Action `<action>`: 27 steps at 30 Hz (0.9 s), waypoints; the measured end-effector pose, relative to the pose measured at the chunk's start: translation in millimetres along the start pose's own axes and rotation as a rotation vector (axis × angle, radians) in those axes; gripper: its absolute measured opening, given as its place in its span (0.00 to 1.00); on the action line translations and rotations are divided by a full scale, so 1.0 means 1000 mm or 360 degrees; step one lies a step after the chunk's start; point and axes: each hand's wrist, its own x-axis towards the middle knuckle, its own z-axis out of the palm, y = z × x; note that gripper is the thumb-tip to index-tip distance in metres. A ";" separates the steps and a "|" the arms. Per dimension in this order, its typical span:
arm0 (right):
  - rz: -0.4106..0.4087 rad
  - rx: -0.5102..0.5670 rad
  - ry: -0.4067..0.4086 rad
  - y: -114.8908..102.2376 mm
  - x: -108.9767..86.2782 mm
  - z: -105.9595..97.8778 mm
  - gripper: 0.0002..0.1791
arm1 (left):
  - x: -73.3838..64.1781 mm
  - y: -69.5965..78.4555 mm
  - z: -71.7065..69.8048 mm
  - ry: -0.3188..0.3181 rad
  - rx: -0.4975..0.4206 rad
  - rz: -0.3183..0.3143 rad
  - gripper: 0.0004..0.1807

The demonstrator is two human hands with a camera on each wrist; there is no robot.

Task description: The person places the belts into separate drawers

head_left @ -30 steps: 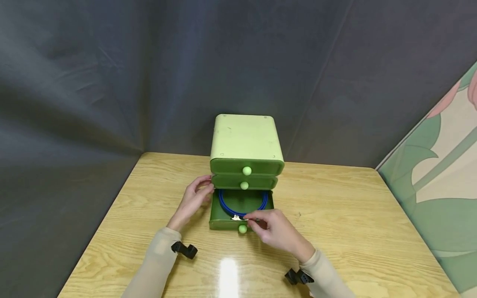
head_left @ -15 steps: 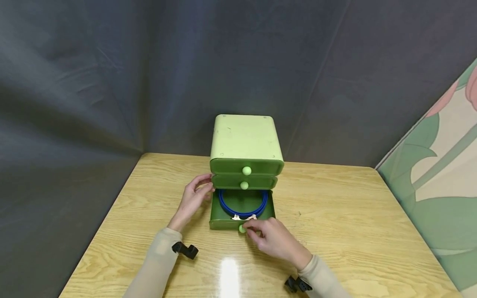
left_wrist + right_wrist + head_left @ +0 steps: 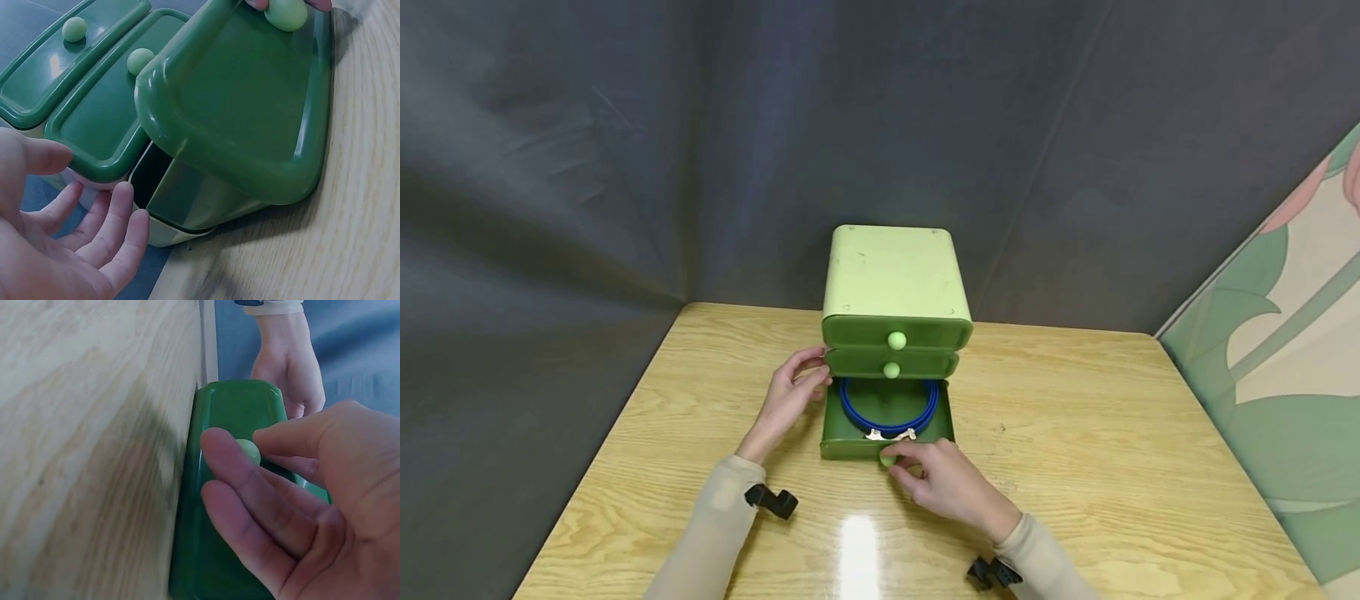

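Note:
A small three-drawer cabinet [image 3: 897,271] with a pale green top stands on the table. Its bottom drawer [image 3: 848,451] is pulled out, while the upper two sit in place. Inside lies a coiled blue cable [image 3: 886,430] with silvery pieces at its front. The thumb and fingers of my right hand [image 3: 951,483] pinch the bottom drawer's round knob [image 3: 887,458], also seen from close up as a pale green knob [image 3: 249,451] in the right wrist view. My left hand [image 3: 786,404], fingers loosely spread, touches the cabinet's left side, near the middle drawer [image 3: 94,125].
The wooden table [image 3: 1075,450] reaches out on both sides of the cabinet. A dark curtain [image 3: 880,125] hangs behind it and to the left. At the right stands a panel [image 3: 1292,350] with a leaf and flower pattern.
My right hand has moved from the silvery pieces of the cable down to the bottom drawer's knob and pinches it. The left hand has stayed at the cabinet's side.

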 end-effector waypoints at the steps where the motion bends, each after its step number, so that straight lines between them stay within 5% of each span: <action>1: -0.0007 -0.0009 0.0004 0.001 0.000 0.001 0.12 | 0.000 0.000 0.000 -0.0001 0.0001 -0.0003 0.24; 27: -0.0098 -0.0176 0.0294 0.006 0.004 0.010 0.09 | 0.000 -0.001 0.000 -0.0016 0.0011 -0.0037 0.25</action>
